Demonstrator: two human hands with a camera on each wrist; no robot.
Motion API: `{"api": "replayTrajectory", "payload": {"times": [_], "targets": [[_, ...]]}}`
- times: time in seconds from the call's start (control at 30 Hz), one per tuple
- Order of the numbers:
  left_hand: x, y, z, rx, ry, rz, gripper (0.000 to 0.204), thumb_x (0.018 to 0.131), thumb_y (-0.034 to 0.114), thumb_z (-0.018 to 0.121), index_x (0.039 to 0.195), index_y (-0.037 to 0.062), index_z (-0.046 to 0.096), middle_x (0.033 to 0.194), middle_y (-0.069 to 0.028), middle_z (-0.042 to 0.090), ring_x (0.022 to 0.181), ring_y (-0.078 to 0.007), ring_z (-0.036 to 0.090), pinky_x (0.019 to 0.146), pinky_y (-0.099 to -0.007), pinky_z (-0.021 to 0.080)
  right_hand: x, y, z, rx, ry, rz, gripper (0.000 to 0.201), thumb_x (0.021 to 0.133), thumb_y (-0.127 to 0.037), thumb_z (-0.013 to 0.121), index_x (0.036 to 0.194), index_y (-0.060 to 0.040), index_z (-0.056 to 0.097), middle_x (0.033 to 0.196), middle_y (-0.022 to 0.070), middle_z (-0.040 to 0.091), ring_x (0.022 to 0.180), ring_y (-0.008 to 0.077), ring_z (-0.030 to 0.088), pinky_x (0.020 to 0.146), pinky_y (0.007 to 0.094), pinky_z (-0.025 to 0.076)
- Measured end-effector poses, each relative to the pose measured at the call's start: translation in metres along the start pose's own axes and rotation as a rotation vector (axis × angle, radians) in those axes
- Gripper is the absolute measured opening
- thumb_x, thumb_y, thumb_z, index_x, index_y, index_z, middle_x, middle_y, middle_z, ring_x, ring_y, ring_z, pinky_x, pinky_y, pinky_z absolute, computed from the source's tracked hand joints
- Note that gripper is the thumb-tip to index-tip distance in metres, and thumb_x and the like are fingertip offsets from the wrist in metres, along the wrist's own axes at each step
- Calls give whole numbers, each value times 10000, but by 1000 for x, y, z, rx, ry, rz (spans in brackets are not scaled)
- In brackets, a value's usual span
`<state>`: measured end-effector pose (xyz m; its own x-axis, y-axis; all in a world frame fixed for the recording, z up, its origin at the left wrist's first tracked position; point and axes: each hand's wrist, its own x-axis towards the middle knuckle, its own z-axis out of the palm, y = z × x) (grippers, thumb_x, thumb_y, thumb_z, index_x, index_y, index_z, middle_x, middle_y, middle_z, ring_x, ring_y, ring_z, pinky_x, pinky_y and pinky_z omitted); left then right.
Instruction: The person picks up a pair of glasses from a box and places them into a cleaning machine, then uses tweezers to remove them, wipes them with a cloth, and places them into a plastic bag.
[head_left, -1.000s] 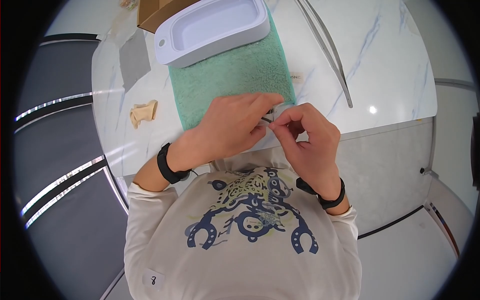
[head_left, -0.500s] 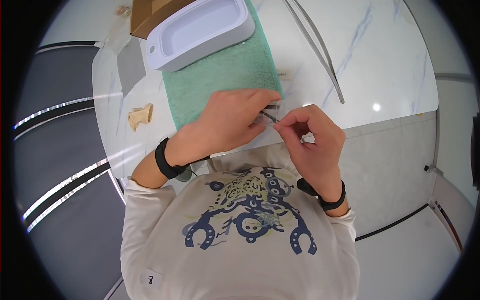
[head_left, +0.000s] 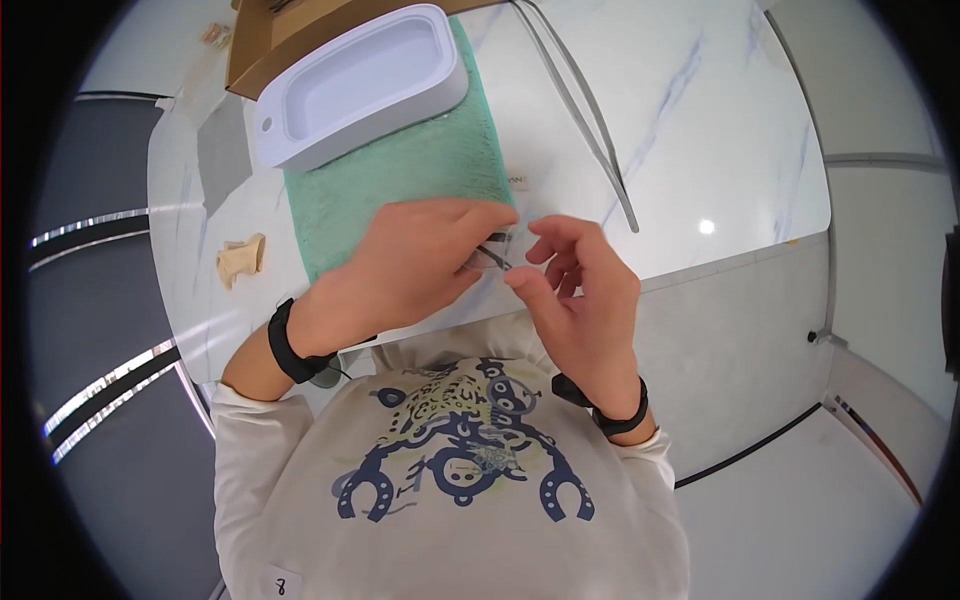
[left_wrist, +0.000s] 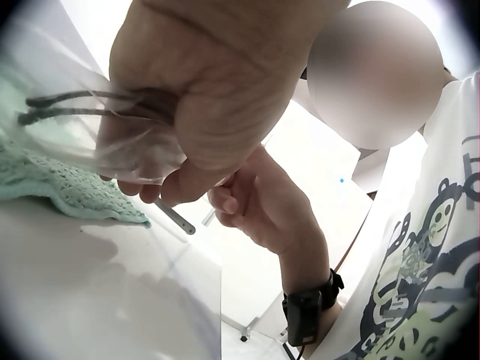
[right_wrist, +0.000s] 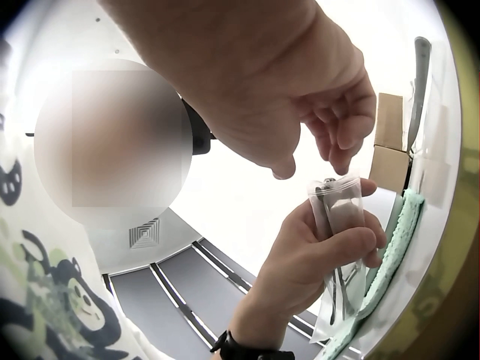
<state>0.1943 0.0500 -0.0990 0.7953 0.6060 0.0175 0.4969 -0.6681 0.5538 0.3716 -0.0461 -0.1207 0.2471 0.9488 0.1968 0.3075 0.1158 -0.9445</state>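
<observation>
My left hand [head_left: 415,258] grips a clear plastic bag [right_wrist: 347,216] between thumb and fingers. Two thin dark curved rods [left_wrist: 71,97] lie inside the bag, partly hidden behind the left palm in the left wrist view. Just to the right of the bag's end is my right hand [head_left: 590,300], its thumb and index finger apart and nothing visible between them. The right wrist view shows those fingertips a little above the bag's upper edge, with a small gap. Both hands are over the table's near edge, beside the green towel [head_left: 380,200].
A pale lilac tray-like container [head_left: 440,95] stands on the towel, with a cardboard box [head_left: 245,60] behind it. Long grey strips [head_left: 585,110] lie at the right. At the left are a beige crumpled piece [head_left: 240,260] and a grey cloth [head_left: 225,150].
My right thumb and index finger have parted from their pinch at the bag's end. The head view has shifted, so the tabletop things appear further left. My left hand still grips the bag.
</observation>
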Motion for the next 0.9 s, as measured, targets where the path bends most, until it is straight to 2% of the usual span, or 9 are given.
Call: {"api": "replayTrajectory", "payload": {"times": [0.07,0.1,0.17,0.2,0.27,0.4,0.5,0.6,0.9], "targets": [[1,0,2,3,15,21,535,687,80,824,1187,121,640,992,-70,717,875,-290,692,689,-364,545,0,-1,-1,-137,-113,92,423,796,-258,861,1099,-59,644,815,38,672,538,105,565,495,243,447],[1,0,5,27,36,60,520,699,86,818,1185,120,635,964,-65,712,854,-286,690,673,-366,539,0,-3,-1,-139,-121,84,423,796,-258,861,1099,-59,644,815,38,672,538,105,565,495,243,447],[0,0,5,52,61,87,506,712,93,812,1183,120,630,936,-59,708,833,-283,688,657,-369,534,0,-6,1,-177,-93,210,421,797,-293,859,1073,-53,652,809,37,680,550,114,594,505,245,464],[0,1,3,48,58,93,493,722,92,802,1182,118,626,908,-58,699,809,-279,684,646,-372,528,1,-8,3,-175,-104,211,421,797,-293,859,1073,-53,652,809,37,680,550,114,594,505,245,464],[-1,2,2,37,55,88,480,733,92,793,1180,116,622,881,-56,690,785,-275,679,635,-374,522,3,-10,6,-199,32,207,379,798,-287,858,1021,-48,666,785,34,681,555,123,605,511,242,474],[1,0,3,49,96,130,473,737,61,766,1182,107,612,841,-54,668,735,-268,662,605,-378,504,2,-6,2,-180,-37,215,325,814,-249,848,979,-32,672,748,43,680,552,113,593,509,242,465],[1,0,2,48,121,150,478,726,29,747,1178,100,611,818,-56,654,721,-268,655,593,-381,495,1,-7,0,-110,-87,289,269,835,-203,831,935,-16,667,704,45,670,551,97,575,512,232,452],[2,1,0,51,141,160,489,712,6,736,1177,93,611,804,-59,643,716,-269,652,589,-381,493,3,-7,1,-18,-38,303,222,856,-148,806,913,-1,651,683,36,660,560,73,563,515,221,439],[2,-4,-1,34,225,174,504,698,-13,729,1180,85,621,816,-64,654,714,-271,651,596,-378,495,6,-15,-5,276,-75,457,162,915,-108,736,897,17,633,718,35,671,644,65,626,587,203,494]]}}
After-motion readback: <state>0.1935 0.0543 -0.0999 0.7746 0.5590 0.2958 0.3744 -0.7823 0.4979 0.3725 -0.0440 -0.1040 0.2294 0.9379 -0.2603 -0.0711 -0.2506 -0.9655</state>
